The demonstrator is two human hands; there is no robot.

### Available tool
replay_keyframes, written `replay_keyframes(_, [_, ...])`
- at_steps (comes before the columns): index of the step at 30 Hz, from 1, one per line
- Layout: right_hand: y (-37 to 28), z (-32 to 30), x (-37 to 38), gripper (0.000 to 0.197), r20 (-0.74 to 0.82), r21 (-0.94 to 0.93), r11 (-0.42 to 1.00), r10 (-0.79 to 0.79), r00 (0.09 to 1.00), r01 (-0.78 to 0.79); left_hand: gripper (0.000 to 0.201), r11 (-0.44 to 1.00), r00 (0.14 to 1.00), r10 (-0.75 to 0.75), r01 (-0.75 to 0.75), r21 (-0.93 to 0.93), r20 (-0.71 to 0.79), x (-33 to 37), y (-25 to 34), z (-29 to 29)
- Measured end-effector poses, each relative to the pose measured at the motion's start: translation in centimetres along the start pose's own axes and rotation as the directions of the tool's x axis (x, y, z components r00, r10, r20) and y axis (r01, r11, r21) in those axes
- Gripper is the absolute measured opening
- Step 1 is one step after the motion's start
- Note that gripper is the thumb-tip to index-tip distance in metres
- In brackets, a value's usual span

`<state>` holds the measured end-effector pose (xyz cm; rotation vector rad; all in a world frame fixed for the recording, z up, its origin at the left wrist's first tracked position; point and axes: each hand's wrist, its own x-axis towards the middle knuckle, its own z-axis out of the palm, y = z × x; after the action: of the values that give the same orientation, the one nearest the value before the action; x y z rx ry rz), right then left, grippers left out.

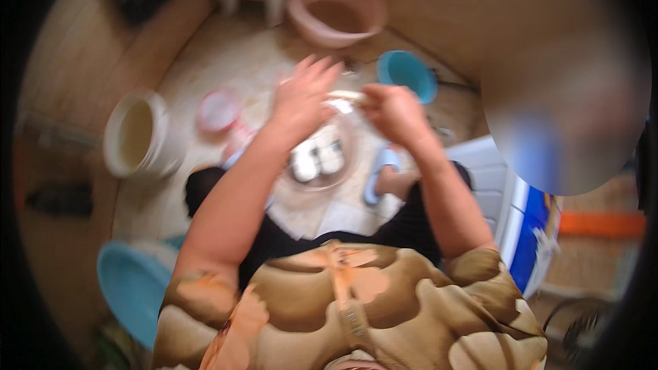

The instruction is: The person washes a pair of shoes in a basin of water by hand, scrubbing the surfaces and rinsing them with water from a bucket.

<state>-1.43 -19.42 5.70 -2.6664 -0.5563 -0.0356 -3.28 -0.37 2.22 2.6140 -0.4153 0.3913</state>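
Both of my hands are raised over a clear round basin (351, 154) on the floor between my feet. In the basin lies a pair of white shoes (317, 159), side by side. My left hand (301, 99) is blurred, its fingers stretched and spread. My right hand (397, 113) has its fingers curled on one end of a small, pale, elongated thing (347, 96). That thing reaches across toward my left hand, and blur hides its kind. Whether my left hand touches it, I cannot tell.
A pink basin (373, 10) and a teal bucket (421, 82) stand ahead. To the left are a white bucket (156, 133) and a pink container (219, 108). A light-blue basin (127, 288) is at lower left. A white and blue box-like object (490, 178) stands close on the right.
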Motion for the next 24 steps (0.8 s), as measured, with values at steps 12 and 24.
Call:
replay_keyframes(12, [2.5, -5.4, -10.8, 0.051, -0.257, 0.726, 0.677, 0.107, 0.960, 0.119, 0.016, 0.013, 0.769, 0.442, 0.509, -0.861, 0.461, 1.2, 10.0, 2.2])
replay_keyframes(24, [0.3, -5.7, -11.5, 0.027, -0.179, 0.961, 0.257, 0.302, 0.936, 0.101, 0.030, -0.029, 0.764, 0.474, 0.511, -0.859, 0.438, 0.3, 12.1, 2.2])
